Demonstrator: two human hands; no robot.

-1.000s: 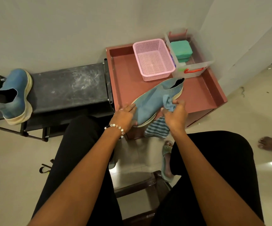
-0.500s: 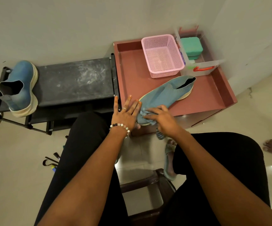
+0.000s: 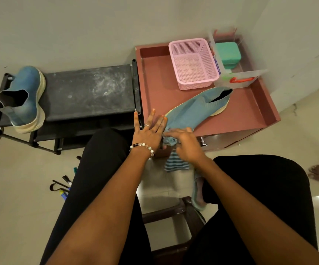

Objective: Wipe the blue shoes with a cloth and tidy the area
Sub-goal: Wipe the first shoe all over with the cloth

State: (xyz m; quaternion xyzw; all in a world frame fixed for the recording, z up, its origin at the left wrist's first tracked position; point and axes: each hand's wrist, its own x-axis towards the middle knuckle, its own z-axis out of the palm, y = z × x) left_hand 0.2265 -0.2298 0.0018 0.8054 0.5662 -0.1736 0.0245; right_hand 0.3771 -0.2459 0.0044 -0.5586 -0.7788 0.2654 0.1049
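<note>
The left hand (image 3: 148,131), which a second ago was curled against the toe of the light blue knitted slip-on shoe (image 3: 194,109), was opened flat, and its fingers were spread wide beside the toe. The right hand (image 3: 186,145) was slid from the middle of the shoe down to the toe, and the blue striped cloth (image 3: 174,159) was dragged along under it. The cloth was bunched over the toe.

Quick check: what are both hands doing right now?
Left hand: open, fingers spread, resting against the toe of the blue shoe.
Right hand: gripping the striped cloth against the shoe's toe.
</note>
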